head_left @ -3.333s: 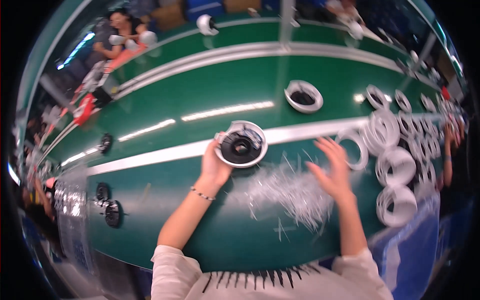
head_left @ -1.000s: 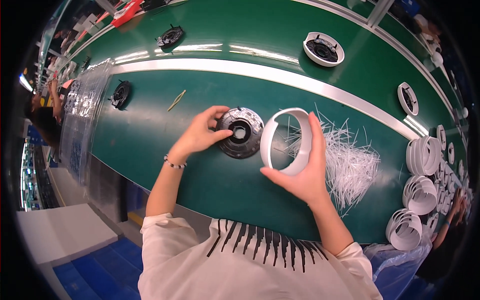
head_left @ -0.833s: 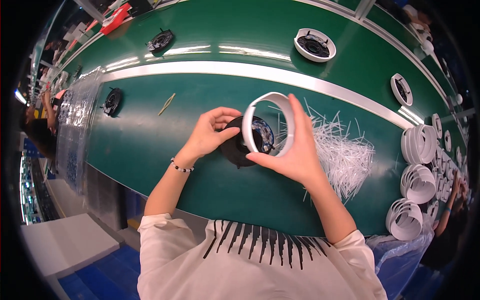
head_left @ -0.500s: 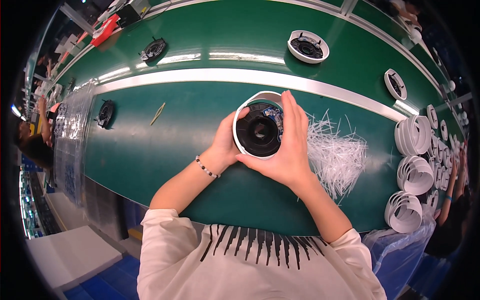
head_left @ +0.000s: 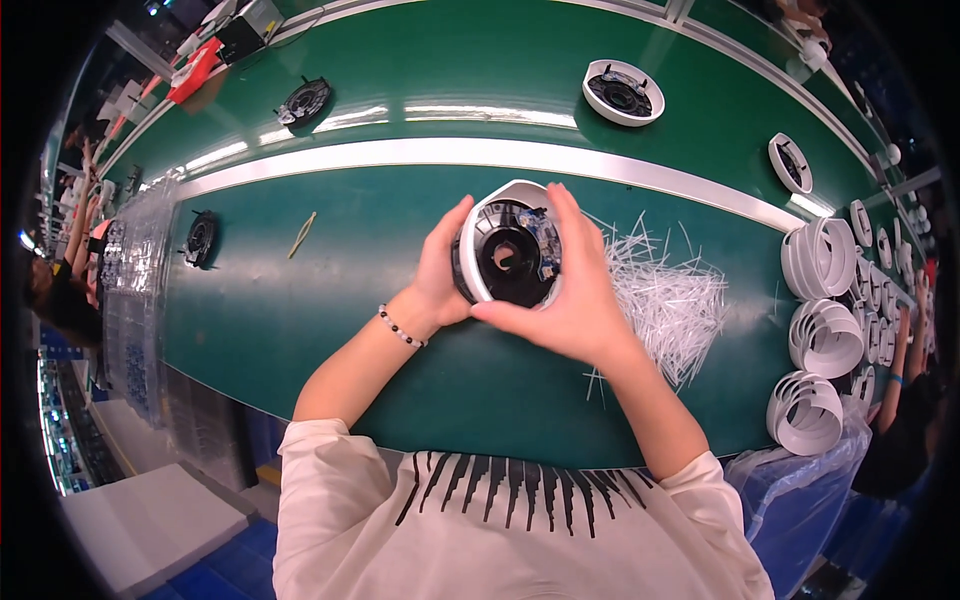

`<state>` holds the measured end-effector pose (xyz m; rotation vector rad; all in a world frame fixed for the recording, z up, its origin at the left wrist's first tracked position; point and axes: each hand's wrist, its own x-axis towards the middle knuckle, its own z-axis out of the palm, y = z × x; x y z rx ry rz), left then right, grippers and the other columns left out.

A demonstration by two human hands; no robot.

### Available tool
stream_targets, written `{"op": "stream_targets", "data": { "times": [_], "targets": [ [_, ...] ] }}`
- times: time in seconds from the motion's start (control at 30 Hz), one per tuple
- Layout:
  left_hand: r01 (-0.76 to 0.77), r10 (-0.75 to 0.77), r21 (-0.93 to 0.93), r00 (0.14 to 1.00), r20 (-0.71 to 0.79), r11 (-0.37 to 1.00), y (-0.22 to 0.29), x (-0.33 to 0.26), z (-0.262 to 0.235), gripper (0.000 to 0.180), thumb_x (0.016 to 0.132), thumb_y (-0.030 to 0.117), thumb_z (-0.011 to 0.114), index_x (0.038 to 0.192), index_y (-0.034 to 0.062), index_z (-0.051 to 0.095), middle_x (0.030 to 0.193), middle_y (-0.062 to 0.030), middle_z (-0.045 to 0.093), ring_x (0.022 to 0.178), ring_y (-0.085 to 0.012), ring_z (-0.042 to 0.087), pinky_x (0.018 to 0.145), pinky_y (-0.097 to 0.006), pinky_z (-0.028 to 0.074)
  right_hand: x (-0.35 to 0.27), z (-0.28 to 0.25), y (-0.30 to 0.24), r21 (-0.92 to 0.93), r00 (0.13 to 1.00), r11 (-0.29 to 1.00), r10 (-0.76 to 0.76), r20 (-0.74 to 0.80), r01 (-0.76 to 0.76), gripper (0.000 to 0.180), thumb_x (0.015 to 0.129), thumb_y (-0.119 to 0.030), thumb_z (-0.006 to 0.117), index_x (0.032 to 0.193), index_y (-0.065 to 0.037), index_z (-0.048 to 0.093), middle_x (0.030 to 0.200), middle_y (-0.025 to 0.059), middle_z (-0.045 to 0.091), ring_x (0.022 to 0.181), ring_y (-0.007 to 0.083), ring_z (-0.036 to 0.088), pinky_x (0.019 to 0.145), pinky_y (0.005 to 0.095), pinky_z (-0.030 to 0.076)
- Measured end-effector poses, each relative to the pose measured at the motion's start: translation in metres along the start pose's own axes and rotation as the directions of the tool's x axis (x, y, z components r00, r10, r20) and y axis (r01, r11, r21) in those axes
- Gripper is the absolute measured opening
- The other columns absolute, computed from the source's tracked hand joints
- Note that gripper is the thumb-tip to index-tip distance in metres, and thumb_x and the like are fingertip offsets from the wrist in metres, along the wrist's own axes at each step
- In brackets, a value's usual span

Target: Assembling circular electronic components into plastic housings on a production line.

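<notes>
Above the near green bench I hold a white ring-shaped housing (head_left: pixel 472 215) with a round black part (head_left: pixel 495 230) inside it. The black part carries a small circuit board and has a round hole in its middle. From the left, my left hand (head_left: pixel 438 275) grips the assembly, its fingers partly hidden behind it. My right hand (head_left: pixel 580 295) clasps the other side, thumb along the lower rim and fingers up the right edge. Some black shows behind the ring beside my left fingers. To the right of my right hand lies a heap of thin white strips (head_left: pixel 670 310).
A round black part (head_left: pixel 202 238) and a yellowish band (head_left: pixel 301 235) lie to the left. Stacked white rings (head_left: pixel 805 412) stand at right. Beyond a white rail (head_left: pixel 400 152), the far green surface bears another black part (head_left: pixel 304 102) and a white-ringed unit (head_left: pixel 622 93). Other people work at both sides.
The held assembly has turned and tilted, so black now shows past the ring's left side. My left hand has shifted slightly left along it. Both hands keep their hold.
</notes>
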<state>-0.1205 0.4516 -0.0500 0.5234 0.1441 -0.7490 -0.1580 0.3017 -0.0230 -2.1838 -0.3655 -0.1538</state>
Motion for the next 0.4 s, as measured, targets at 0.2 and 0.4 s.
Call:
{"op": "stream_targets", "data": {
  "times": [0.2,0.4],
  "targets": [
    [-0.031,0.031,0.073,1.0,-0.002,0.997,-0.005,0.004,0.0,0.072,0.082,0.063,0.019,0.118,0.0056,0.043,0.113,-0.0129,0.05,0.103,-0.0243,0.05,0.087,-0.038,0.043,0.0,0.01,-0.002,-0.161,0.999,0.987,-0.033,-0.014,0.03,0.105,0.046,-0.035,0.078,0.126,0.002,0.022,0.128,0.0255,0.023,0.116,0.0403,0.026,0.094,0.0455,0.029],
    [-0.061,0.055,0.074,0.995,0.08,0.995,-0.003,0.002,0.0,0.086,0.074,0.073,0.017,0.123,0.0058,0.038,0.12,-0.0134,0.045,0.109,-0.0269,0.046,0.091,-0.041,0.039,0.009,0.003,-0.006,-0.258,0.997,0.966,-0.007,0.074,0.025,0.11,0.047,-0.043,0.077,0.127,0.005,0.019,0.127,0.0259,0.024,0.115,0.0393,0.028,0.093,0.0453,0.03]
  ]
}}
